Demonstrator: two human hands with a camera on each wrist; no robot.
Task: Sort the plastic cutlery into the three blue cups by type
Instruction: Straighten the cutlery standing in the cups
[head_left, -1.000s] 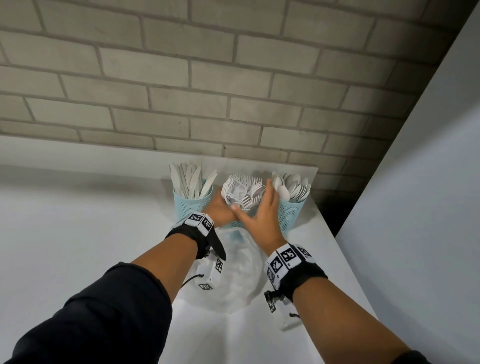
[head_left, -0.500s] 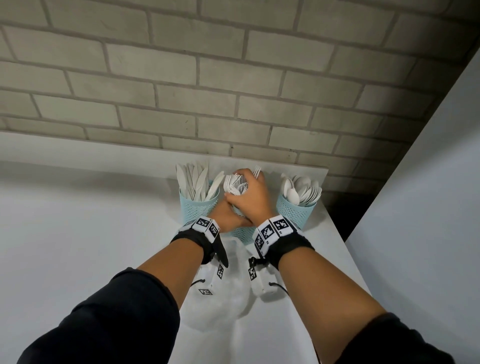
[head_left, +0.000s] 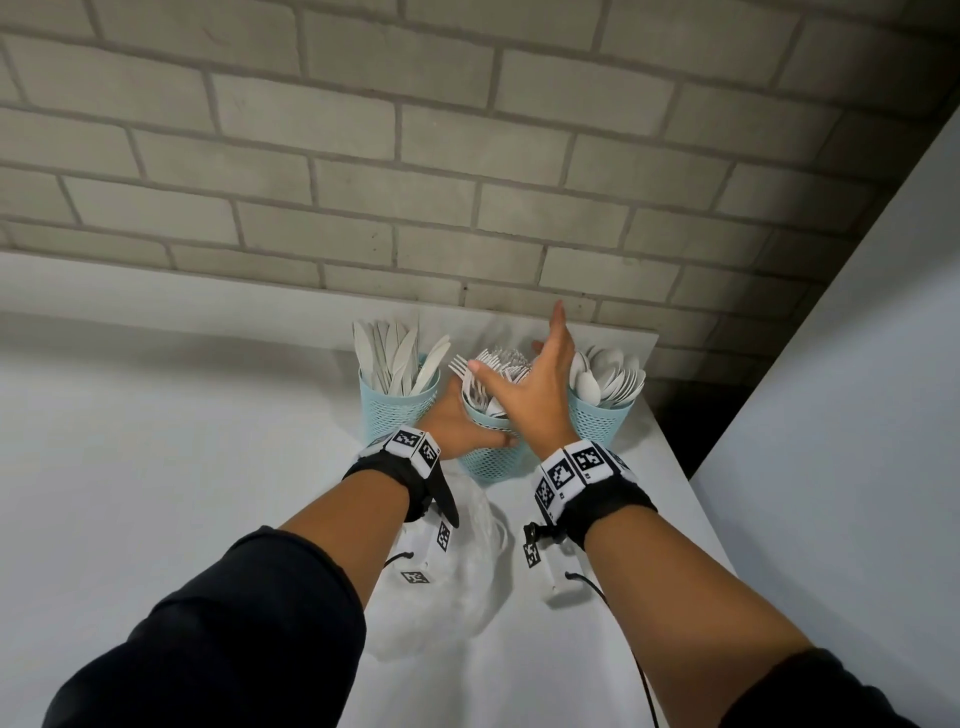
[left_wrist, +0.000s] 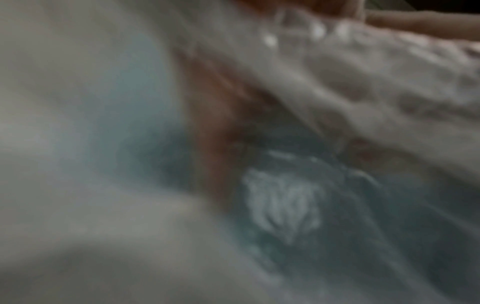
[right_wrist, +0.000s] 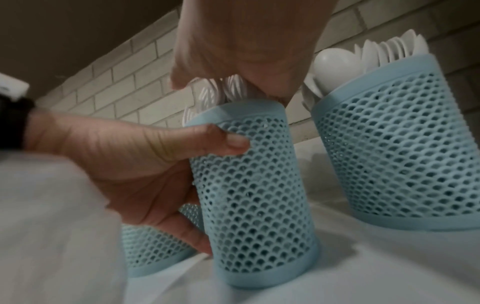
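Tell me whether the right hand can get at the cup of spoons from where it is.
Probably yes. The right hand hovers open over the forks, right beside the cup of spoons, with nothing between them. The left hand holds only the middle cup.

A crumpled clear plastic bag (head_left: 457, 587) lies on the white table (head_left: 156, 441) by a brick wall (head_left: 415, 156).

Head camera: mounted high, angled forward and down over both forearms toward a brick wall (head_left: 467, 156) at the far edge of the white table (head_left: 156, 441). Right wrist camera: low, near the tabletop, facing the wall, very close to the middle cup (right_wrist: 257, 205). Left wrist camera: extremely close, heavily blurred; direction cannot be told. Head and right wrist views share the middle cup (head_left: 491, 460) and spoon cup (head_left: 597, 421).
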